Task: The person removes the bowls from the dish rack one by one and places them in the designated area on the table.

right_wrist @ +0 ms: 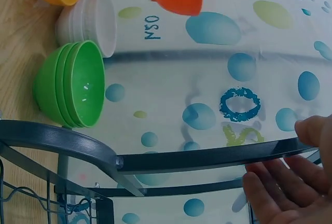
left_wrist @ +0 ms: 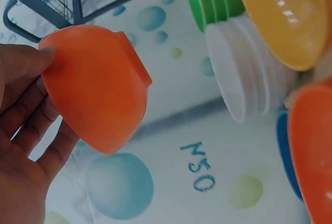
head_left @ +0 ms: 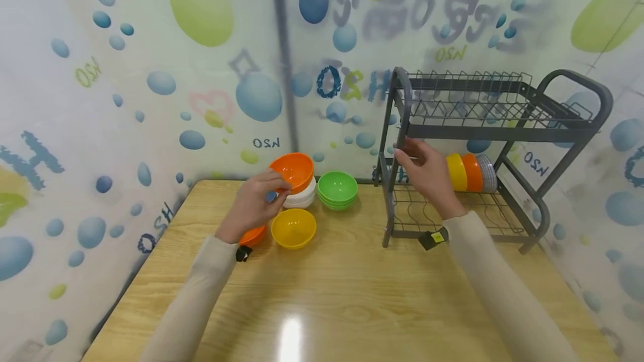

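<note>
Pinched at its rim by my left hand (head_left: pixel 256 203), an orange bowl (head_left: pixel 293 171) is held up in front of the white bowls (head_left: pixel 301 199). In the left wrist view the thumb and fingers of the left hand (left_wrist: pixel 26 115) grip this orange bowl (left_wrist: pixel 96 89), which hangs tilted in the air. My right hand (head_left: pixel 427 172) is at the left post of the dark rack (head_left: pixel 402 105); in the right wrist view the right hand (right_wrist: pixel 290 177) has its thumb on one side of the rack's bar (right_wrist: pixel 218 157) and its fingers on the other.
Stacked green bowls (head_left: pixel 337 190), a yellow bowl (head_left: pixel 294 229) and another orange bowl (head_left: pixel 253 236) stand on the wooden table (head_left: pixel 352 295). On the rack's lower shelf, a yellow bowl (head_left: pixel 456 172), an orange bowl (head_left: pixel 472 172) and a grey bowl (head_left: pixel 486 174) stand on edge.
</note>
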A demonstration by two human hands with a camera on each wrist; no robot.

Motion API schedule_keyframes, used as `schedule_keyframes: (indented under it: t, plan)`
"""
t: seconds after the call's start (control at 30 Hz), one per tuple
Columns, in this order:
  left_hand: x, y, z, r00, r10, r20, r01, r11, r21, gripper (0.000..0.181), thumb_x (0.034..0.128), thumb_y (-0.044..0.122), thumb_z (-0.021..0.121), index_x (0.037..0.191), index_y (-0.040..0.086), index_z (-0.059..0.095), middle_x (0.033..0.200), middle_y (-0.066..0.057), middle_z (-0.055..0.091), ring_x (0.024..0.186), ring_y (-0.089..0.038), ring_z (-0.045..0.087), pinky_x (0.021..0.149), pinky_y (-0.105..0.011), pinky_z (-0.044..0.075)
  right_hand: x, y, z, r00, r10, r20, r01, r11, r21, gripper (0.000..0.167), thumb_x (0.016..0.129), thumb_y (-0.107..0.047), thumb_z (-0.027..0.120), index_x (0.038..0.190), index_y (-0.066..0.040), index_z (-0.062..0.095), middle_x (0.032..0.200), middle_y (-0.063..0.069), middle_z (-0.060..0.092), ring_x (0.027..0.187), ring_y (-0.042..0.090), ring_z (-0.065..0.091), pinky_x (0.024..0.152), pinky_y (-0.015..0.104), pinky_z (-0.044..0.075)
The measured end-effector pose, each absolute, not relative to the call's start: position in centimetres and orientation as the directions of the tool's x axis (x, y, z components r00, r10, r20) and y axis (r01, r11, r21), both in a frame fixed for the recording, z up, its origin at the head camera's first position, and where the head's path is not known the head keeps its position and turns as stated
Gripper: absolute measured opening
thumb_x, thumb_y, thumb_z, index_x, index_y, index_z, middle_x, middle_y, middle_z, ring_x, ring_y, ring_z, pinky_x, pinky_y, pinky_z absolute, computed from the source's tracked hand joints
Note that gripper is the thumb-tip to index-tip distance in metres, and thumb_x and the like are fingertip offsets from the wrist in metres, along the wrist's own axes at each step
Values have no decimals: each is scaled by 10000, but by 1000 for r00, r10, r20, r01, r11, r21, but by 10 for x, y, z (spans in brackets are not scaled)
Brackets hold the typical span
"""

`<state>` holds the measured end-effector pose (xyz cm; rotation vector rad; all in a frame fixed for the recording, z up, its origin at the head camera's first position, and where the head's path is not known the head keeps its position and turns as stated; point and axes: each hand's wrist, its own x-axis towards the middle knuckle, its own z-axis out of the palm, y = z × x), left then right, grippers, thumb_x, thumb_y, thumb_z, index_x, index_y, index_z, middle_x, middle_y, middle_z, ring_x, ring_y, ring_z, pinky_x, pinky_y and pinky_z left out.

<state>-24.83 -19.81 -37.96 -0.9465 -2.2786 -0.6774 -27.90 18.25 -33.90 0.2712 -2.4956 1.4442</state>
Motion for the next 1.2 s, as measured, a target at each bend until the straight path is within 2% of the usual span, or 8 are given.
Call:
schedule_keyframes:
  t: [0.23, 0.43, 0.63, 0.87, 1.07, 1.2]
  plan:
    - [-240, -228, -394, -616, 417, 668, 698, 682, 218, 111, 848, -12, 780, 915, 76, 772, 893, 0, 735, 818, -159, 594, 760, -339, 534, -284, 179, -338, -951, -13, 310, -274, 505, -819, 475, 1025, -451, 600, 1372, -127, 631, 1362, 112, 679, 1250, 286, 635, 1107, 500, 482]
    - [-229, -251, -406, -626, 394, 672, 652, 738, 175, 99, 814, -9, 801, 880, 61, 776, 847, -22, 727, 778, -181, 616, 777, -386, 555, -284, 181, -337, -955, -29, 296, -264, 542, -798, 509, 1030, -445, 595, 1397, -92, 608, 1376, 152, 666, 1264, 337, 626, 1114, 530, 469]
    - [-216, -268, -414, -643, 386, 661, 600, 791, 122, 102, 788, 1, 800, 866, 63, 782, 836, -29, 731, 754, -188, 597, 675, -376, 548, -286, 181, -336, -944, -45, 327, -294, 566, -770, 499, 1043, -433, 576, 1387, -73, 610, 1369, 168, 666, 1264, 349, 627, 1104, 536, 476]
    - [-205, -277, -430, -683, 361, 635, 555, 822, 130, 105, 780, -12, 820, 838, 71, 791, 790, -14, 701, 722, -181, 605, 653, -371, 567, -287, 182, -335, -934, -50, 355, -316, 581, -750, 505, 1068, -383, 547, 1421, -21, 565, 1394, 200, 641, 1298, 369, 605, 1121, 540, 458]
    - [-198, -278, -445, -732, 344, 589, 512, 847, 142, 110, 770, 1, 820, 833, 87, 792, 814, -18, 710, 745, -181, 630, 671, -385, 589, -286, 182, -335, -936, -52, 347, -310, 590, -745, 474, 1067, -393, 545, 1388, -48, 598, 1368, 188, 658, 1259, 359, 624, 1099, 540, 477]
    - [-194, -277, -453, -743, 349, 572, 506, 852, 138, 107, 768, 12, 830, 823, 96, 794, 814, -13, 718, 732, -165, 624, 658, -367, 583, -285, 181, -336, -940, -52, 337, -300, 598, -744, 479, 1066, -403, 542, 1393, -57, 596, 1374, 182, 655, 1267, 355, 619, 1102, 538, 475]
